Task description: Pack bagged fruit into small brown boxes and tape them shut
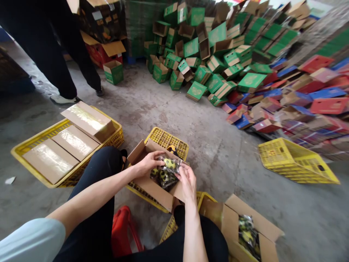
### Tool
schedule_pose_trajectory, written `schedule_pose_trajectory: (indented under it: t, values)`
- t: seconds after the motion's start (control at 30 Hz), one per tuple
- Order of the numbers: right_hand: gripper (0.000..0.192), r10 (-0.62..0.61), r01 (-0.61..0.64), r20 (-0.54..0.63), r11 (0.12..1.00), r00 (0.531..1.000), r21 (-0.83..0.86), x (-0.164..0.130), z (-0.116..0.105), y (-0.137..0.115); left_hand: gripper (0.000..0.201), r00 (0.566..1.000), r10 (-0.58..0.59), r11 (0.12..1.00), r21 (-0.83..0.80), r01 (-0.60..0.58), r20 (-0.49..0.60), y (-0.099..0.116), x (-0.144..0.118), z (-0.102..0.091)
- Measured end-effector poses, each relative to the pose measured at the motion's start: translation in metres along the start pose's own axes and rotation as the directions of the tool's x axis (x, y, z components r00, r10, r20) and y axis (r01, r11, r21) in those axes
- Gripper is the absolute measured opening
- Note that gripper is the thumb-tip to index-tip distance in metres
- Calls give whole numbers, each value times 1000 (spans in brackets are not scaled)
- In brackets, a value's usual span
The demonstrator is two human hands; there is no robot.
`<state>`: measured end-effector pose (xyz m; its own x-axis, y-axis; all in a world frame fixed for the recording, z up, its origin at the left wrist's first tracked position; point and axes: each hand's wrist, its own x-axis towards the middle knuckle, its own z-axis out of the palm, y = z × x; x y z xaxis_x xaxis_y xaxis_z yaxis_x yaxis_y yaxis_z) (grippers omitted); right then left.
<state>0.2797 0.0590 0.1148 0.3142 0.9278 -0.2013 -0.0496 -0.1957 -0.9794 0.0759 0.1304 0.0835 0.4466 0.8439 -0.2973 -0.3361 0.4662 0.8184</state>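
Note:
Between my two hands is a clear plastic bag with a yellow-green, dark-spotted item inside; its exact kind is not clear. My left hand pinches the bag's left side, and my right hand grips its right edge. Below them an open cardboard box holds several similar bags. That box rests on a yellow crate in front of my knees. At lower right, a second open cardboard box contains more bags of spotted items.
To the left, a yellow crate carries several taped boxes. A red stool is between my legs. Green boxes and red and blue boxes are piled ahead. An overturned yellow crate lies right. A person's legs stand upper left.

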Motion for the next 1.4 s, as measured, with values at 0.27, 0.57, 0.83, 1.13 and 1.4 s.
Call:
schedule_pose_trajectory:
  t: [0.27, 0.57, 0.83, 1.13, 1.4]
  values:
    - [55, -27, 28, 11, 998, 1000, -65, 6, -6, 11, 80, 993, 14, 998, 51, -20, 119, 9, -9, 9]
    - [40, -91, 91, 12, 986, 996, -137, 6, -9, 10, 52, 978, -80, 985, 164, 48, 190, 8, -12, 9]
    - [40, -82, 80, -6, 984, 997, -161, 7, -11, 14, 56, 984, -30, 988, 152, 3, 175, 5, -7, 5]
    - [38, -130, 127, 3, 963, 991, -238, 5, -13, 10, 53, 977, -54, 992, 127, 28, 204, 4, -6, 6]
    - [39, -147, 139, -9, 951, 989, -277, 3, -10, 7, 65, 975, -85, 989, 139, 57, 203, 6, -8, 9]
